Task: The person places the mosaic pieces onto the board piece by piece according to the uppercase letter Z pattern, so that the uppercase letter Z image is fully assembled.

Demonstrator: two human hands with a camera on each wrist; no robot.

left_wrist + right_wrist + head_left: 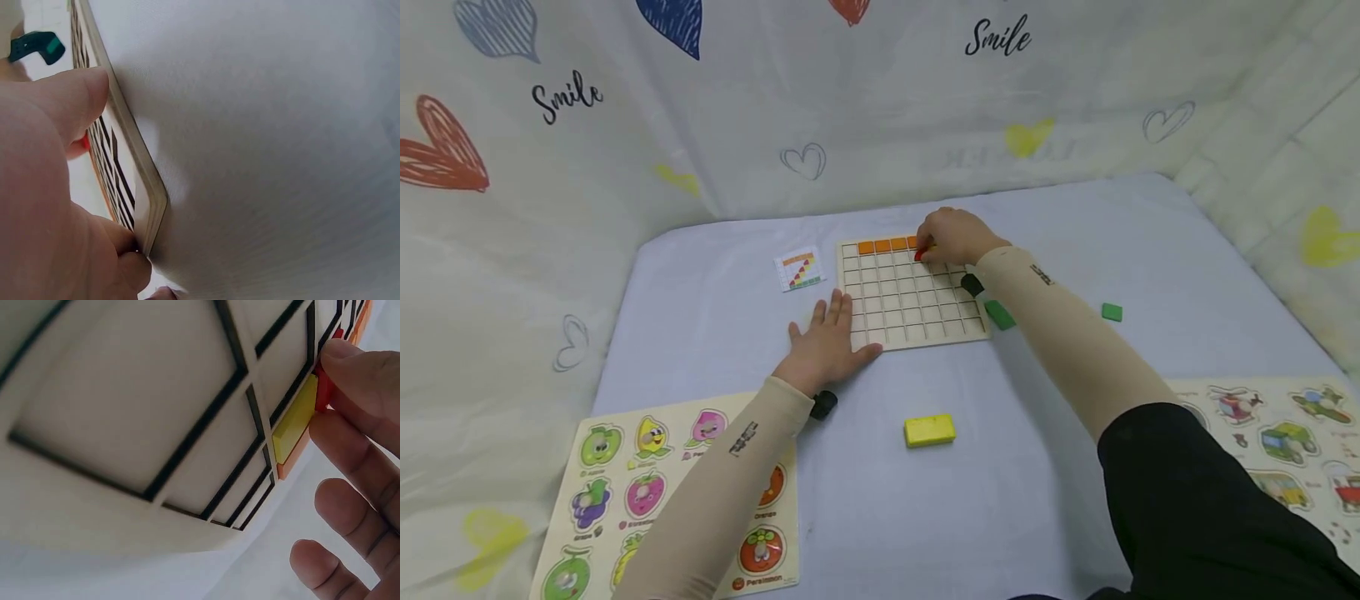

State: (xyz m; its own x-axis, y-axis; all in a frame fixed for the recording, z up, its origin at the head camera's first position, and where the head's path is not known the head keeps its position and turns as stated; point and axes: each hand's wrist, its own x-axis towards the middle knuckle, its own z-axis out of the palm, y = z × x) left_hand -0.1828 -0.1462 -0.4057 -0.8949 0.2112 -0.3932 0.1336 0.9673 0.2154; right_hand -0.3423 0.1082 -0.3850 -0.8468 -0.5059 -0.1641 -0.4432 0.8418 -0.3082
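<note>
Red tile (323, 390): at board (917, 300), second row from back, pinched in fingertips of right hand (955, 235), seating hidden | on board: orange tiles (882, 246) along back row, right end covered in head view; yellow tile (295, 419) beside red | left hand (827, 346): spread fingers at near-left corner | green block (1000, 315) just off right edge; white cloth (865, 492) along near edge

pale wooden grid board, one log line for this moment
right hand: pinches flat red tile | left hand: rests at board, near-left corner | flat orange square tiles: in far row
</note>
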